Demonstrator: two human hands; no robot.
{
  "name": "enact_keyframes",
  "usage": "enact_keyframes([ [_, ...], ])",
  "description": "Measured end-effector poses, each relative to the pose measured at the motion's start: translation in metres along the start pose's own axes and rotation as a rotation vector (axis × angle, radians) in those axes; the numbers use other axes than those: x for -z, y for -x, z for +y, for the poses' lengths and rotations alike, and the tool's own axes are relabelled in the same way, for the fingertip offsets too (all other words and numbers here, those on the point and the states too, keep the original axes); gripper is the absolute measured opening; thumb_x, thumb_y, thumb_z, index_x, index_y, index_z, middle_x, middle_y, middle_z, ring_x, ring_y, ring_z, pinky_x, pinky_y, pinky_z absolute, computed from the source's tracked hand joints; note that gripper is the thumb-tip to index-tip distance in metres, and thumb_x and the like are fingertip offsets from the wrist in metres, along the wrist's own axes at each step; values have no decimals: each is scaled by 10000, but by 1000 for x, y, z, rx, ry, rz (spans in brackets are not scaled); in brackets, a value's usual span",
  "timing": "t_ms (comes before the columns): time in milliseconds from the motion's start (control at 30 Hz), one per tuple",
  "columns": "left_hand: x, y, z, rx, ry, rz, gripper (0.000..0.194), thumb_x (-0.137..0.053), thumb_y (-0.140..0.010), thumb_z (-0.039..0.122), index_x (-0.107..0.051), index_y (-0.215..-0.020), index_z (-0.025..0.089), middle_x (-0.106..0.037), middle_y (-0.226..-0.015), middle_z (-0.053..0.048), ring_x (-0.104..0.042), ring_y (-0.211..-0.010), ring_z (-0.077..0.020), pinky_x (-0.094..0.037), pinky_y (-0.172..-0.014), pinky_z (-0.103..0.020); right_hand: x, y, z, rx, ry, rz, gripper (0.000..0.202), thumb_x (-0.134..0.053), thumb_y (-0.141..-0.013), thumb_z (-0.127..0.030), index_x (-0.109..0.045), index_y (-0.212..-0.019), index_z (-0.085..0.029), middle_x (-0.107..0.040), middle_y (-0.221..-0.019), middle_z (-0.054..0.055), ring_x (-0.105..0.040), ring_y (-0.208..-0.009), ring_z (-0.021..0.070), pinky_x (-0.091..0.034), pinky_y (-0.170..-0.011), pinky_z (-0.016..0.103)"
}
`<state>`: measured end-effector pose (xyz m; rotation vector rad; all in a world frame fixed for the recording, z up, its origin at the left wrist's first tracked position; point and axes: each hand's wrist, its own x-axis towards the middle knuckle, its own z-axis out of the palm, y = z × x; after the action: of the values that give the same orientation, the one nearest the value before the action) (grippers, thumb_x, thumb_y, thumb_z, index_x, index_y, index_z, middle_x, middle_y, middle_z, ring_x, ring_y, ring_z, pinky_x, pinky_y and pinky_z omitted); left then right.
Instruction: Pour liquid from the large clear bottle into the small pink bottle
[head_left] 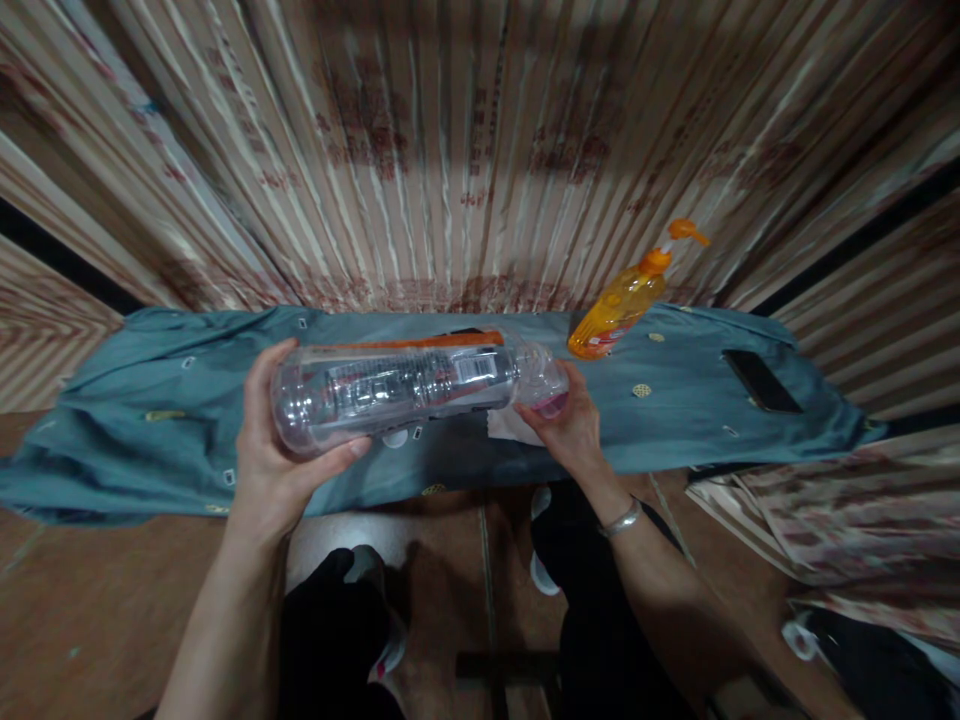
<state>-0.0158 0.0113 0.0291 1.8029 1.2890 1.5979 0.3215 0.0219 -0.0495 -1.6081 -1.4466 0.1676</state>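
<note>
A large clear plastic bottle with an orange-edged label and barcode lies sideways in the air over the cloth-covered surface. My left hand is wrapped round its base, thumb along the near side. At the neck end, my right hand is closed round the pink cap. A white piece of paper or tissue shows on the cloth below the neck, partly hidden by the bottle and my right hand.
An orange pump bottle stands at the back right. A dark phone lies farther right on the blue-green cloth. Striped curtains hang behind and at both sides. Black poles slant at left and right.
</note>
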Motion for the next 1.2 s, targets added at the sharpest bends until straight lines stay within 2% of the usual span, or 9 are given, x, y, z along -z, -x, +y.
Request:
enact_keyframes([
  [167, 0, 0, 1, -37, -26, 10, 1064, -962, -470, 482, -530, -1438, 383, -582, -1363, -39, -572, -1205, -281, -439, -1119, -541, -1, 1, 1, 5, 1, 16, 825, -846, -666, -511, -527, -1348, -173, -682, -1307, 164, -678, -1189, 341, -555, -1031, 521],
  [300, 0, -1, 0, -13, -1, -4, 1103, -969, -454, 465, -509, -1453, 379, -566, -1399, -53, -561, -1254, -314, -392, -1151, -599, -1, 1, 2, 10, 15, 22, 841, -860, -648, -494, -526, -1348, -170, -682, -1307, 168, -682, -1180, 344, -561, -1020, 520],
  [567, -1, -1, 2, -41, 9, -4, 1084, -960, -482, 486, -506, -1458, 362, -559, -1366, -37, -568, -1195, -254, -430, -1141, -526, -1, 0, 0, 31, 31, 43, 808, -846, -655, -470, -526, -1336, -175, -685, -1301, 156, -684, -1178, 332, -563, -1021, 498],
  [733, -3, -1, 3, -66, -7, 3, 1070, -963, -491, 457, -511, -1455, 360, -562, -1363, -39, -567, -1192, -254, -451, -1122, -503, 1, -2, -1, 28, 17, 44, 788, -830, -681, -479, -520, -1338, -176, -671, -1319, 160, -665, -1204, 332, -544, -1045, 515],
  [867, -3, -1, 3, -21, -4, 2, 1083, -966, -474, 464, -505, -1450, 385, -555, -1391, -38, -565, -1222, -279, -440, -1127, -525, 1, -2, 0, 16, 33, 21, 801, -846, -670, -459, -521, -1346, -175, -673, -1325, 165, -668, -1204, 337, -546, -1041, 521],
  [1033, -2, -1, 2, -41, -17, 2, 1079, -963, -478, 474, -503, -1451, 393, -551, -1394, -41, -566, -1226, -291, -455, -1110, -540, -2, -1, 2, 30, 57, 24, 823, -856, -664, -450, -520, -1360, -168, -668, -1328, 176, -659, -1216, 349, -544, -1040, 530],
  [1200, -2, -1, 3, -36, -35, -3, 1086, -955, -493, 477, -486, -1466, 372, -542, -1411, -53, -555, -1249, -302, -417, -1143, -565, -2, -1, 5, 38, 52, 7, 840, -838, -685, -474, -503, -1380, -143, -649, -1348, 195, -634, -1254, 354, -524, -1069, 544],
])
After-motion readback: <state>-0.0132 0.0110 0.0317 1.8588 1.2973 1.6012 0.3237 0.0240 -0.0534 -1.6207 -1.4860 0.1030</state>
